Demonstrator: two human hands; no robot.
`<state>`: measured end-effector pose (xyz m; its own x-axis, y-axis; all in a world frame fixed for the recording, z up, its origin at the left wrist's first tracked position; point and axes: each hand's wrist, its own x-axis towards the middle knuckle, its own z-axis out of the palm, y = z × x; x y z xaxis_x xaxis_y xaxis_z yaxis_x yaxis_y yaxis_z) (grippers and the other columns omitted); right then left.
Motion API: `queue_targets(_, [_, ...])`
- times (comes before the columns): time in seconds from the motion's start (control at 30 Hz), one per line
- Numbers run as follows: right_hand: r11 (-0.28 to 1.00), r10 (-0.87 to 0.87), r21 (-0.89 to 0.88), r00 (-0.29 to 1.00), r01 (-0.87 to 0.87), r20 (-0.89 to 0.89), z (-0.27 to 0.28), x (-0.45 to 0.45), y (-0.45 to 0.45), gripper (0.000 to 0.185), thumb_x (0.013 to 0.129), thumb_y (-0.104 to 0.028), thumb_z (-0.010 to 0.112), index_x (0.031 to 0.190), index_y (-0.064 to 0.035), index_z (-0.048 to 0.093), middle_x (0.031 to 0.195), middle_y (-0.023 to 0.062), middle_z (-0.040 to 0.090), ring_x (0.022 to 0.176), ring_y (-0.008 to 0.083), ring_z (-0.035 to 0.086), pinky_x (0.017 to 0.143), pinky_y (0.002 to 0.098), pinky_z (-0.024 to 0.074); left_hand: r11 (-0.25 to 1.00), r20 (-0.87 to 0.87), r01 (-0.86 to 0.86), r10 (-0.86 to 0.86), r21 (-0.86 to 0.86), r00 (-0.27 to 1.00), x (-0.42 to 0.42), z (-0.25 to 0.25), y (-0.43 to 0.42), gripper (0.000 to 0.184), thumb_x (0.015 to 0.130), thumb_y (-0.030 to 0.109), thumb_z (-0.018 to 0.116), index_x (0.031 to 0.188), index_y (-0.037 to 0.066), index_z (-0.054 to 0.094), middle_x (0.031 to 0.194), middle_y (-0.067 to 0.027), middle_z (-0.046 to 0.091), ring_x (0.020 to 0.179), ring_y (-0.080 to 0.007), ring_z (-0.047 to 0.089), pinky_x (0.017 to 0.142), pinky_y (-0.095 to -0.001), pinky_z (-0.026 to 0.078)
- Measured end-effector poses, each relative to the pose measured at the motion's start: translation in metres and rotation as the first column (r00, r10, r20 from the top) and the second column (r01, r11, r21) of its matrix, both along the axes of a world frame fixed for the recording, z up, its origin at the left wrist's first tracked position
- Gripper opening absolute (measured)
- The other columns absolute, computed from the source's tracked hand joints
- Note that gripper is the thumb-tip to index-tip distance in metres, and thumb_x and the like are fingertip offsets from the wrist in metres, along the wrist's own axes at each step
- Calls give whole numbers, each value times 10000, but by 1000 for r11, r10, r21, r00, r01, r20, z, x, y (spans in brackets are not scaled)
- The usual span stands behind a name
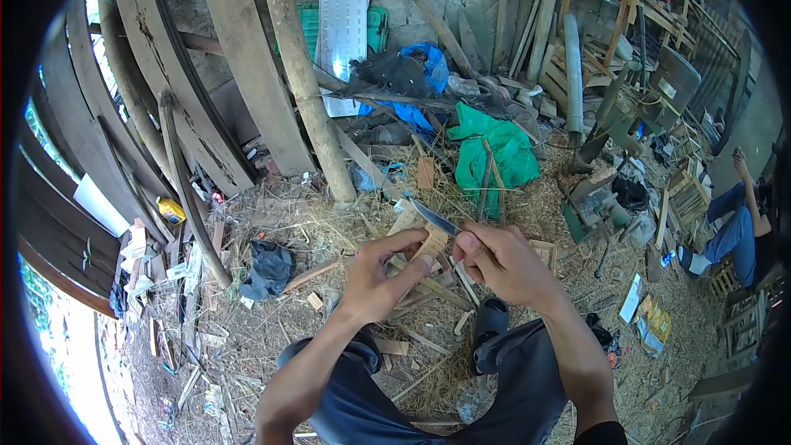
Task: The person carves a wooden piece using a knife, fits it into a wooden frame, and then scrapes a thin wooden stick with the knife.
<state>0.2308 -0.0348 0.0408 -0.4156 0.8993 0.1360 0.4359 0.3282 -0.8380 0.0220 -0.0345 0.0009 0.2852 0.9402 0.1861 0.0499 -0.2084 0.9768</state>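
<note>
My right hand [515, 268] is closed around a knife [437, 218], whose blade points up and to the left. Pinched between the thumb and fingers of my left hand [375, 280] is a small pale piece of wood [431, 245]. The blade lies close above the wood's upper end; whether the two touch I cannot tell. The knife's handle is mostly hidden inside my right fist. Below my hands, strips of wood [445, 292] lie between my feet, near a dark sandal [492, 317].
A wooden post [305, 82] and leaning planks [239, 58] stand at the left. Ahead lie a green sack [494, 156] and a blue tarp [424, 74]. A black plastic bag [268, 269] sits on the littered ground. Another person [741, 222] sits at the far right.
</note>
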Motion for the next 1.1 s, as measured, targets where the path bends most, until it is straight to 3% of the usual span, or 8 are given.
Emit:
queue_targets(0.33, [999,32,-39,991,-27,130,4,5,-1,293,982,-246,424,884,-26,590,592,176,540,548,353,546,550,410,412,999,-155,-6,1,-35,988,3,2,0,343,817,172,673,1072,-51,621,833,-107,658,825,-137,589,777,-290,452])
queue_targets(0.43, [997,81,-14,990,-80,112,-1,8,3,311,985,-275,428,882,-28,587,591,113,547,529,256,538,531,354,400,1000,45,17,-16,-17,999,12,-9,2,316,809,149,666,1051,-50,627,834,-106,658,851,-175,593,781,-305,451])
queue_targets(0.47, [992,-8,-126,989,-11,-149,-2,15,6,320,985,-285,437,861,-30,584,607,66,540,534,189,514,522,314,385,1000,42,14,-13,-2,999,10,-9,4,316,809,149,666,1051,-50,627,834,-106,658,851,-175,593,781,-305,451])
queue_targets(0.53, [991,-99,-125,877,45,-471,-3,14,8,350,961,-350,508,870,-23,596,642,-30,521,516,38,416,452,215,285,935,-274,-9,114,355,955,7,-5,5,424,792,125,664,1173,-21,547,854,-106,660,876,-239,601,867,-358,414])
queue_targets(0.67, [995,-80,-83,972,63,-220,2,8,3,347,863,-214,686,1120,9,617,744,-32,576,618,14,416,531,193,324,797,-437,26,304,603,847,15,6,-1,574,776,99,651,1241,-1,331,845,-98,657,1004,-281,563,993,-450,293])
queue_targets(0.87, [982,-178,-108,941,153,-287,-23,-4,7,260,864,-149,673,1059,20,644,842,34,658,700,50,552,610,219,433,534,-570,285,502,796,650,19,-4,7,418,755,100,668,1103,5,458,804,-86,611,1023,-250,533,994,-445,330])
queue_targets(1.0, [938,-292,-307,842,160,-453,-30,-5,9,238,876,-114,650,1056,41,640,903,73,678,816,82,592,746,242,468,430,-467,239,570,871,676,17,6,7,337,733,162,703,1001,28,548,902,-87,530,926,-230,553,971,-439,369])
queue_targets(1.1, [920,-325,-362,808,150,-492,-27,-6,8,235,875,-92,644,1062,50,638,907,62,676,833,86,590,768,241,465,479,-157,-168,566,862,809,7,5,4,338,823,181,657,1099,21,545,898,-77,543,931,-196,559,944,-397,401])
